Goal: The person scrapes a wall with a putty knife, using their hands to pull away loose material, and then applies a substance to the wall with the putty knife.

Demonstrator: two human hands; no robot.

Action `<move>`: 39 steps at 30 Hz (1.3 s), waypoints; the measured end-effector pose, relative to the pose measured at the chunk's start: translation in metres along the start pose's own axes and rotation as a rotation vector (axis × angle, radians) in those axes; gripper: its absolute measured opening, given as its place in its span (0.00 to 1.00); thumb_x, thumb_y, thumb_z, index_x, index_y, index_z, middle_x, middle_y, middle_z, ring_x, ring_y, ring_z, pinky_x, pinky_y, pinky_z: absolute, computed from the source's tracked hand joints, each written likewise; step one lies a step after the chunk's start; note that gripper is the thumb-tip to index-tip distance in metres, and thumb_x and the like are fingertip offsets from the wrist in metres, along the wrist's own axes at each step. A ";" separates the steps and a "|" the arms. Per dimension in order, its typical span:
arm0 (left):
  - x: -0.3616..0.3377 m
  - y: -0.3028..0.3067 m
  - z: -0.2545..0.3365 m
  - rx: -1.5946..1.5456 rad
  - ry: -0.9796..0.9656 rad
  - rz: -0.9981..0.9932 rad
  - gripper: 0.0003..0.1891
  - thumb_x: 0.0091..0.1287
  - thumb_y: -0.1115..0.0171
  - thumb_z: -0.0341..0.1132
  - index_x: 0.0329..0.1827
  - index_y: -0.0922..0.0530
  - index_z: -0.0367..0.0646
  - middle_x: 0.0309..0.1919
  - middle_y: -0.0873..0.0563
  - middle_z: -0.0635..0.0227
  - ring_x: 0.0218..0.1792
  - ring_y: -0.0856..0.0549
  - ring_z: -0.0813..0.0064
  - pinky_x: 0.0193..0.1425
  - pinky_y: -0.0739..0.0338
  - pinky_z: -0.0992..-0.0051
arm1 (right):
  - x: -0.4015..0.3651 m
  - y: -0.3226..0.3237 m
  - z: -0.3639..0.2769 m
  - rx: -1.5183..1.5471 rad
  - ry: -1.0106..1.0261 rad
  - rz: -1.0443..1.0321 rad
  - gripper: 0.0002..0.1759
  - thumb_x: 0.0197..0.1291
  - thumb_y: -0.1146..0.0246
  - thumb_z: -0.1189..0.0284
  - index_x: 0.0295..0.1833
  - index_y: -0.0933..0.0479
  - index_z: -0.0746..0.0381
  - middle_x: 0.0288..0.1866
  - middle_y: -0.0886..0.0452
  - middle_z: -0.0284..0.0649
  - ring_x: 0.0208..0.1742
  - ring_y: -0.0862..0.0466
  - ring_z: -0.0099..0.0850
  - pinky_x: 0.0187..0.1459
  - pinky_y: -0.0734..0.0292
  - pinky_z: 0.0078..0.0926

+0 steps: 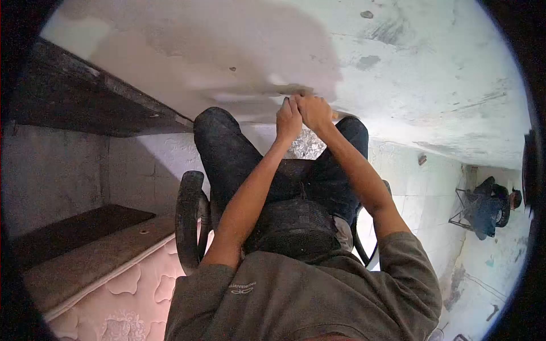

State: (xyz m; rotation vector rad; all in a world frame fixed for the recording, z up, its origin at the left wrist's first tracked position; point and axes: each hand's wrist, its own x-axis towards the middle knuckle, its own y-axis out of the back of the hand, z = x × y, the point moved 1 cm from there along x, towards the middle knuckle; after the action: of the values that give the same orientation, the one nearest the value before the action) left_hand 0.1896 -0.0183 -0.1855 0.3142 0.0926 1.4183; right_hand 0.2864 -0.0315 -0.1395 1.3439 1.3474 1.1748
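My left hand and my right hand are together in front of the pale wall, above the gap between my knees. Both have their fingers curled closed, and the hands touch each other. What they grip is mostly hidden. A small orange-brown end, perhaps of a handle, shows at the right side of my right hand. Just beyond the fingertips a thin brownish edge lies close to the wall; its kind cannot be made out. Below the hands, light-coloured bits lie between my legs.
I sit in a chair with black armrests. A dark ledge juts out at the left. A pink quilted mattress and a brown board lie lower left. A folding stand with dark cloth is at the right.
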 end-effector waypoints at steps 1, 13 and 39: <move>0.001 -0.005 -0.007 0.048 -0.041 0.002 0.22 0.76 0.62 0.45 0.44 0.26 0.33 0.36 0.19 0.36 0.43 0.21 0.35 0.45 0.29 0.46 | 0.000 0.000 0.001 -0.001 -0.006 -0.001 0.18 0.69 0.53 0.59 0.42 0.22 0.61 0.42 0.17 0.49 0.39 0.16 0.52 0.40 0.21 0.49; 0.002 -0.004 -0.005 0.143 0.011 -0.038 0.24 0.76 0.64 0.47 0.46 0.25 0.33 0.43 0.19 0.38 0.49 0.22 0.35 0.53 0.30 0.46 | 0.003 0.000 -0.001 0.007 -0.073 -0.092 0.16 0.66 0.50 0.61 0.48 0.20 0.54 0.46 0.17 0.49 0.47 0.16 0.51 0.49 0.21 0.49; 0.006 0.012 -0.065 0.560 -0.216 -0.232 0.14 0.72 0.59 0.34 0.49 0.27 0.35 0.41 0.19 0.46 0.42 0.18 0.44 0.44 0.23 0.50 | 0.004 -0.040 -0.015 -0.003 -0.069 -0.112 0.16 0.65 0.49 0.61 0.45 0.20 0.57 0.44 0.17 0.49 0.43 0.16 0.53 0.46 0.21 0.51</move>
State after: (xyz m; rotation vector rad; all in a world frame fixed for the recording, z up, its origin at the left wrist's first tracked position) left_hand 0.1633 -0.0006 -0.2438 0.8876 0.3410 1.1005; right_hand 0.2650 -0.0272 -0.1763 1.2779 1.3529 1.0458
